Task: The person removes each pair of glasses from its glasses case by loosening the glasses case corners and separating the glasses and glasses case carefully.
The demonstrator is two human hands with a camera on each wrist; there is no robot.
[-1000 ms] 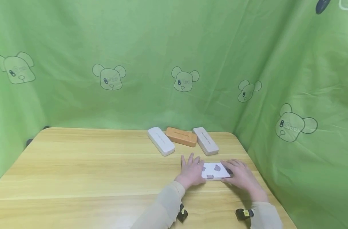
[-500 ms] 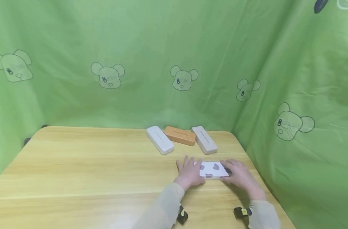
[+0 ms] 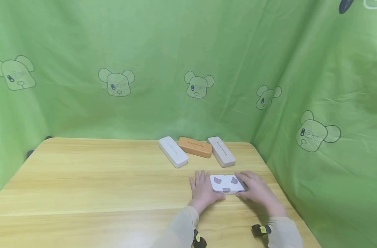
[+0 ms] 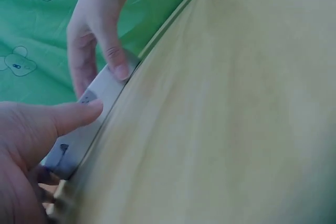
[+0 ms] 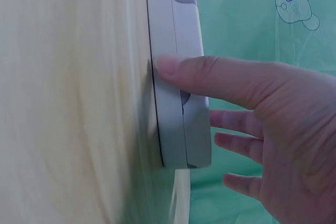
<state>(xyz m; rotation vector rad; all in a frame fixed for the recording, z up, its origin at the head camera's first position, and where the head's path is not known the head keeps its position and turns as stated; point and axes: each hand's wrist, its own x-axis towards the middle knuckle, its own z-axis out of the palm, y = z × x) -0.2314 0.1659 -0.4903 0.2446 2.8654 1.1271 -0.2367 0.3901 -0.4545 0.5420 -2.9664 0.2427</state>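
A white glasses case [image 3: 222, 186] printed with brown bear heads lies on the table between both hands, its long side toward me. At its right end, my right hand [image 3: 259, 191] grips it, thumb on the near side and fingers at the far side. The right wrist view shows that thumb pressing the side of the case [image 5: 169, 114] below the lid seam. My left hand [image 3: 204, 191] is at the left end, fingers extended along it and thumb stretched in front of the near corner. In the left wrist view, the left thumb [image 4: 76, 118] overlaps the case's side.
Behind the hands lie a white case [image 3: 173, 152], an orange case [image 3: 194, 147] and a pale grey-beige case [image 3: 221, 152]. All rest on the wooden table [image 3: 83, 179]. Green bear-print curtains [image 3: 157, 110] hang around its back and sides.
The left fingers have slid left off the top of the bear-print case, baring its left end. The right hand and the case have shifted slightly left. The three cases behind stay put.
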